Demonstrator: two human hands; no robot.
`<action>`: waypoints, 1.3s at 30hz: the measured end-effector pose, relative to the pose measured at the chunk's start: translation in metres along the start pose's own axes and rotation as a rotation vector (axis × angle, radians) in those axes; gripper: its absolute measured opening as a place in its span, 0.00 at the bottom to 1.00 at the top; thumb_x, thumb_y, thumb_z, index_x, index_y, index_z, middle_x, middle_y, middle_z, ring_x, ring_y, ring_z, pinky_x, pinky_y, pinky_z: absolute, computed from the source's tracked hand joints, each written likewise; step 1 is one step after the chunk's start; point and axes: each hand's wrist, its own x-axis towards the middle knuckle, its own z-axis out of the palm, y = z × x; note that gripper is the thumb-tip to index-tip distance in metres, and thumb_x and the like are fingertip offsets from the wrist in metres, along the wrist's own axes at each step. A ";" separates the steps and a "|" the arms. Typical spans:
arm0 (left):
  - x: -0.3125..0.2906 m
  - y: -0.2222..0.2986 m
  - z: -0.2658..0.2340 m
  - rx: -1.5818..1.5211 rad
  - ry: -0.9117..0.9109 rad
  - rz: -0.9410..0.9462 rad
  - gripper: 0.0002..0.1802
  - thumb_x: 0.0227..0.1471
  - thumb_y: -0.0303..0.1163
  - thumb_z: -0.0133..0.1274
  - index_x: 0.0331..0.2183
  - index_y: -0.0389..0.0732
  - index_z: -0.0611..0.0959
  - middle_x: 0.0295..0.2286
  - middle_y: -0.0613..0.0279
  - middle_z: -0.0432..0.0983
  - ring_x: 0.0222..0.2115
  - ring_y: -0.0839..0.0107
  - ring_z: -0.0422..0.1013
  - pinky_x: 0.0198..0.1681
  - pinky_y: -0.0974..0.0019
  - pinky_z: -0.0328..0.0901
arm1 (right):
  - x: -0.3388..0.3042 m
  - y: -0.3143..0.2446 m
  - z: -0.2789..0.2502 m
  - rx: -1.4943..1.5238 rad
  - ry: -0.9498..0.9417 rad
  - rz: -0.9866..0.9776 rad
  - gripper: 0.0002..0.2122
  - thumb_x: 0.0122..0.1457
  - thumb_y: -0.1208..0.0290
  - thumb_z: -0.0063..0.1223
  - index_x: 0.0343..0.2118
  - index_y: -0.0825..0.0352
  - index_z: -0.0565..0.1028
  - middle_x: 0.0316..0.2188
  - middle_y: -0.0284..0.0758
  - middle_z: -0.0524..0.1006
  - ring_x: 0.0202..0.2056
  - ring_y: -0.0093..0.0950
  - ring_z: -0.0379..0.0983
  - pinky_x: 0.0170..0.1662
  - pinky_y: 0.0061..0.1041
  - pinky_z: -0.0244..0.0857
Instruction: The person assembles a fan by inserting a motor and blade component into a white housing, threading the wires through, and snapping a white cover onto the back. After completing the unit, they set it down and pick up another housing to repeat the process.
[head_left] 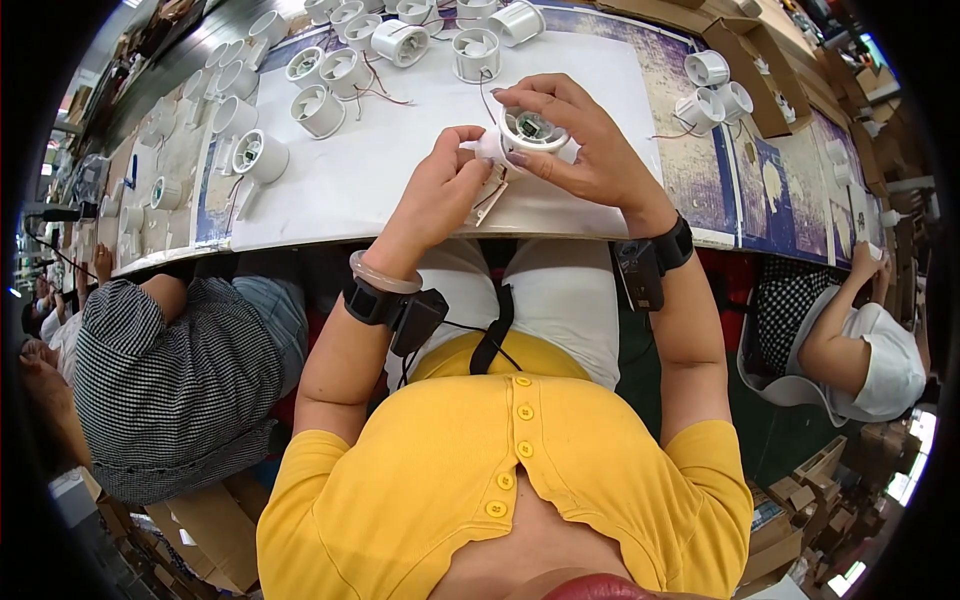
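Over the near edge of the white work surface, a white round plastic housing (548, 146) is tilted with its open end upward. A small green circuit board (530, 128) shows inside. My right hand (585, 135) is wrapped around its rim, fingers on the far side and thumb on the near side. At its left side, my left hand (452, 185) is closed, with thumb and index finger pinching the housing's narrower end. Just beneath those fingertips hang thin wires and a small pale strip (488, 203). The palm side of my left hand is hidden.
Several similar white housings with thin wires stand beyond my hands, among them one upright cup (475, 55) and one at left (260, 156). More lie at right (707, 68) beside a cardboard box (757, 75). Co-workers sit on both sides (185, 385).
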 end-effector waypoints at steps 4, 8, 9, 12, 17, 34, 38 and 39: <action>-0.001 -0.004 -0.001 0.215 0.105 0.154 0.17 0.49 0.29 0.50 0.44 0.37 0.73 0.38 0.56 0.73 0.35 0.67 0.71 0.38 0.68 0.65 | 0.001 0.003 0.007 0.125 0.038 -0.032 0.23 0.50 0.71 0.59 0.52 0.60 0.71 0.50 0.37 0.67 0.52 0.33 0.64 0.55 0.29 0.59; -0.009 -0.007 0.001 0.414 0.301 0.400 0.15 0.44 0.29 0.55 0.38 0.40 0.77 0.34 0.59 0.72 0.34 0.63 0.69 0.39 0.65 0.64 | 0.006 0.000 0.012 0.037 0.034 -0.017 0.22 0.51 0.72 0.58 0.52 0.59 0.71 0.51 0.37 0.67 0.53 0.33 0.64 0.55 0.29 0.59; -0.013 -0.006 0.002 0.537 0.367 0.496 0.15 0.43 0.29 0.56 0.37 0.41 0.78 0.33 0.59 0.72 0.34 0.62 0.68 0.39 0.64 0.63 | 0.007 0.000 0.011 0.035 0.017 -0.003 0.22 0.51 0.71 0.59 0.52 0.59 0.71 0.51 0.36 0.67 0.53 0.33 0.64 0.55 0.30 0.59; -0.014 -0.004 0.006 0.693 0.438 0.582 0.12 0.40 0.29 0.58 0.33 0.42 0.79 0.31 0.60 0.71 0.33 0.61 0.67 0.38 0.63 0.63 | 0.010 -0.001 0.009 0.030 -0.028 0.025 0.22 0.51 0.71 0.59 0.52 0.58 0.71 0.52 0.36 0.67 0.53 0.34 0.64 0.55 0.30 0.59; -0.012 -0.004 0.010 0.735 0.433 0.543 0.06 0.38 0.29 0.59 0.24 0.42 0.79 0.30 0.61 0.71 0.33 0.61 0.66 0.38 0.63 0.63 | 0.012 -0.004 0.010 -0.023 -0.029 0.005 0.21 0.53 0.70 0.57 0.52 0.58 0.71 0.52 0.37 0.67 0.53 0.34 0.64 0.54 0.30 0.59; -0.013 -0.005 -0.001 0.655 0.325 0.639 0.04 0.36 0.26 0.56 0.21 0.40 0.78 0.35 0.60 0.73 0.38 0.58 0.67 0.42 0.62 0.63 | 0.015 -0.002 0.005 -0.115 -0.202 -0.013 0.19 0.57 0.68 0.51 0.53 0.57 0.72 0.55 0.37 0.65 0.56 0.36 0.58 0.58 0.33 0.52; -0.016 -0.006 -0.004 0.658 0.217 0.617 0.04 0.36 0.27 0.56 0.22 0.40 0.78 0.40 0.55 0.72 0.43 0.54 0.65 0.46 0.60 0.62 | 0.009 0.004 0.009 -0.167 -0.216 -0.044 0.21 0.56 0.68 0.51 0.54 0.56 0.70 0.56 0.38 0.63 0.57 0.37 0.56 0.58 0.34 0.51; -0.017 -0.006 -0.005 0.656 0.215 0.617 0.04 0.36 0.27 0.56 0.22 0.40 0.78 0.40 0.55 0.72 0.43 0.54 0.65 0.46 0.60 0.62 | 0.008 0.005 0.010 -0.196 -0.224 -0.063 0.22 0.56 0.68 0.51 0.55 0.56 0.69 0.56 0.38 0.62 0.57 0.38 0.55 0.58 0.35 0.51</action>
